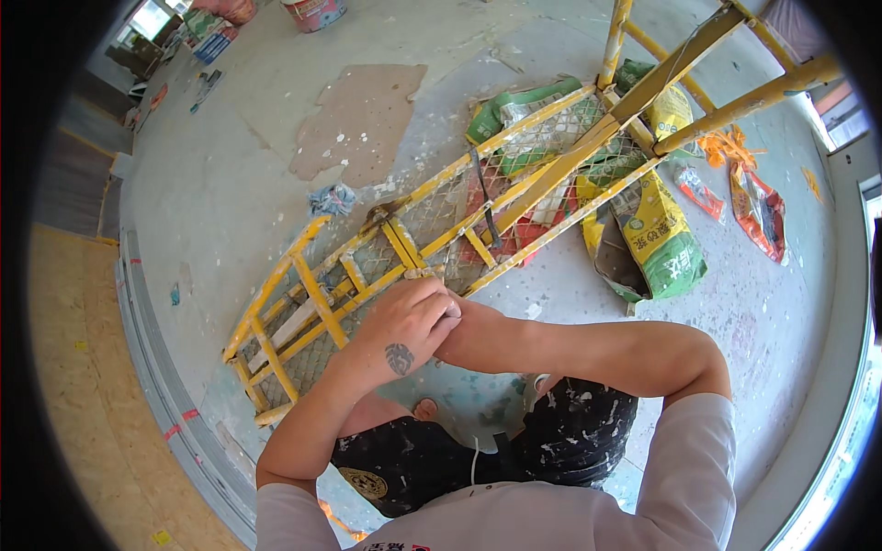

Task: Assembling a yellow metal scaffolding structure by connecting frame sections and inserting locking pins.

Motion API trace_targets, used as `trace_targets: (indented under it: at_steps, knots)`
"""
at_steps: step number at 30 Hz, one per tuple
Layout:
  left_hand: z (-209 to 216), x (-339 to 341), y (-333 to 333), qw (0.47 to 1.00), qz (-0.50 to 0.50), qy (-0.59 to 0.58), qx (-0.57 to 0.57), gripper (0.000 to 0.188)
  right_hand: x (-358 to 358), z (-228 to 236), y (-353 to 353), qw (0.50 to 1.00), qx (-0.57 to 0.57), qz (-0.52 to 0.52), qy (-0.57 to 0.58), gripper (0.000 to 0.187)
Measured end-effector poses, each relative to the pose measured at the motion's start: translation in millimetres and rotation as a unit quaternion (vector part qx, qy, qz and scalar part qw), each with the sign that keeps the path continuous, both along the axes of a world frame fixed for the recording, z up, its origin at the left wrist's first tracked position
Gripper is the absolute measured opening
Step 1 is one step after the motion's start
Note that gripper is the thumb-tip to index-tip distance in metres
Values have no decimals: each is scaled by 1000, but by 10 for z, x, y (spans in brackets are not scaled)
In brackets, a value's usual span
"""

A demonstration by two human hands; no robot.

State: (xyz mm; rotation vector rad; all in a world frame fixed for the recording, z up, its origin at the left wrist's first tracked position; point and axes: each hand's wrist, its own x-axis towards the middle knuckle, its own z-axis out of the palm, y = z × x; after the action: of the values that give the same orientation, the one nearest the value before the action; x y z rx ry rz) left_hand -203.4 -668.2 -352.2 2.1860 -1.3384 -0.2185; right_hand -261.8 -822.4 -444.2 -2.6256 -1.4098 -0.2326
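My left hand [411, 317], with a dark mark on its wrist, is closed, its fingers curled against my right hand [457, 332]. Most of my right hand is hidden behind the left, so its fingers do not show. What lies between the hands, if anything, cannot be made out. Right beyond them is the yellow metal frame [395, 241] of a scaffold with a mesh platform [450, 216], lying slantwise from lower left to upper right. Whether the hands touch the frame is unclear. A dark strap [483, 197] hangs across the platform.
Upright yellow posts [753, 103] rise at the upper right. Green and yellow sacks [657, 241], an orange-red bag [758, 213] and orange string [730, 147] litter the floor. A grey-blue rag [332, 199] lies beyond the frame. Cardboard [358, 119] and a bucket [314, 13] are farther off.
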Motion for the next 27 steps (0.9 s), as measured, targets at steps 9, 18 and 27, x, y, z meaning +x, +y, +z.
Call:
trace_targets:
  at_steps: [9,18,27]
  knots:
    - [-4,-17,-50,991,44,119,34,8,54,37,-37,999,-48,-4,19,21]
    - [-95,-11,-95,991,40,125,27,8,58,42,-66,996,-66,-17,55,24]
    - [-178,-45,-179,990,69,118,18,8,55,-34,-90,992,-74,-56,90,34]
